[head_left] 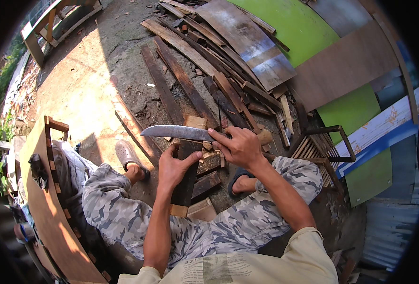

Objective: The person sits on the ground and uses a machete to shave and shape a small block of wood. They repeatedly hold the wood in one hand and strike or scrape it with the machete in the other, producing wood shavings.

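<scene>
My right hand is closed round a machete, its fingers at the rear of the blade. The grey blade points left, its tip past my left hand. Beyond my right hand shows a rounded wooden end; I cannot tell whether it is the handle. My left hand grips a dark wooden board, thumb across its face, just below the blade. The board slants from my lap to the machete, its lower end pale. Beside it are light wood chips and a short dark wood block.
Long dark planks and a heap of boards lie ahead. Sheet panels, some green, lean at the right, with a slatted wooden rack near my knee. A curved wooden panel stands at the left. A wooden bench is far left.
</scene>
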{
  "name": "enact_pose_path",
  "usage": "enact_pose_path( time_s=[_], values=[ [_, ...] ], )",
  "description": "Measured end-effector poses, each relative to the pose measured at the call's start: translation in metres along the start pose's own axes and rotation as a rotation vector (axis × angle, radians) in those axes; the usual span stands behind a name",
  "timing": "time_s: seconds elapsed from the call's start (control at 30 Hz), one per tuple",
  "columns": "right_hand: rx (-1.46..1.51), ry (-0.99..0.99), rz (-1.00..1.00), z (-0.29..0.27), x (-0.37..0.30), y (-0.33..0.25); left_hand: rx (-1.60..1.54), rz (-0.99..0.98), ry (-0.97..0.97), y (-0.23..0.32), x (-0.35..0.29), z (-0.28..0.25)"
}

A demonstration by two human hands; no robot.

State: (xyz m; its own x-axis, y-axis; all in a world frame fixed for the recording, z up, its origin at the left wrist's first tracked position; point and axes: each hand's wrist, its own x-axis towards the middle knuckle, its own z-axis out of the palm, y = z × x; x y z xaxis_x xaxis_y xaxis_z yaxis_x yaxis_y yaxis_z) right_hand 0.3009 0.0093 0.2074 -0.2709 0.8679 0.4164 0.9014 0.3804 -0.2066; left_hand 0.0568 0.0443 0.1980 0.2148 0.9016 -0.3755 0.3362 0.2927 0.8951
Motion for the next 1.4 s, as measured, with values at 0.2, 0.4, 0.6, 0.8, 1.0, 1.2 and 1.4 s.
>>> enact_pose_path(
  time_s=[0.2,0.4,0.6,0.8,1.0,1.2,1.4],
  values=[
    [-0.026,0.000,0.019,-0.003,-0.001,0.008,0.055,0.024,0.004,0.004,-0.002,-0.001],
    [-0.015,0.000,-0.015,-0.002,-0.002,0.012,0.032,0.070,0.003,-0.009,0.001,0.000],
    [-0.004,0.036,-0.058,0.006,-0.006,0.029,0.113,0.004,-0.001,0.011,-0.006,-0.003],
    [-0.035,0.021,-0.070,0.001,-0.012,0.037,0.155,-0.022,-0.016,0.005,-0.001,-0.001],
    [-0.068,0.000,-0.032,-0.006,-0.026,0.040,0.155,-0.087,-0.102,0.020,-0.004,0.002],
    [-0.506,0.124,0.702,-0.098,-0.067,0.162,-0.132,-0.109,0.374,-0.009,-0.017,-0.118],
    [-0.116,0.425,0.828,-0.111,-0.079,0.160,-0.108,0.063,0.334,0.020,0.005,-0.119]
  ],
)
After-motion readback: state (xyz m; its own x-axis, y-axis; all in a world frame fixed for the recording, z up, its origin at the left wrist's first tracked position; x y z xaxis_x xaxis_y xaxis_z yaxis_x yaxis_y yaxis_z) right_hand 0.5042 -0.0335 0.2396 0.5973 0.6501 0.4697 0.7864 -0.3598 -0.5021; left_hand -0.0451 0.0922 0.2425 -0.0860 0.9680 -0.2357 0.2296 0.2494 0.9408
